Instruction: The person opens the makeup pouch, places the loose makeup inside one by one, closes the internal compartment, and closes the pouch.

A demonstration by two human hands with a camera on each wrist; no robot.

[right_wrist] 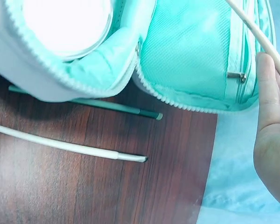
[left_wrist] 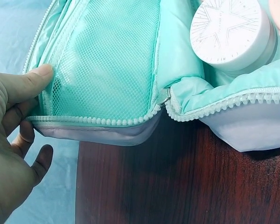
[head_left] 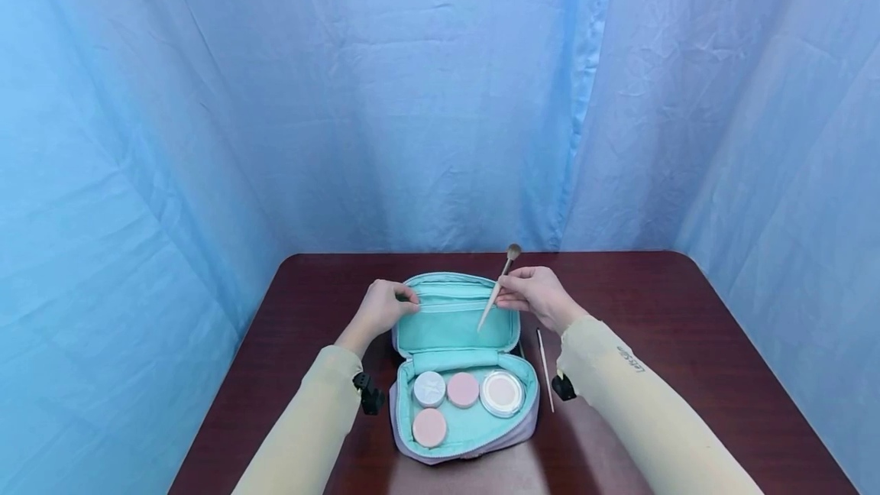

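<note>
An unzipped cosmetic bag (head_left: 484,435) with a mint lining has its lid raised at the back. At the lid's left side, my left hand (head_left: 386,305) pinches the edge of the mesh pocket (left_wrist: 109,60), thumb on the inside. My right hand (head_left: 539,294) holds a makeup brush (head_left: 496,292) with a pale handle in front of the lid's right side. Its fluffy head points up and the handle's tip slants down toward the mesh. In the bag's base lie a white star-patterned jar (left_wrist: 228,30), two pink-topped round containers (head_left: 463,389) and a round compact (head_left: 502,393).
A thin white brush (right_wrist: 67,146) lies on the dark wooden table (head_left: 619,304) to the bag's right. Beside it a green brush (right_wrist: 116,107) is partly hidden by the bag. Blue curtains (head_left: 440,98) enclose the back and sides.
</note>
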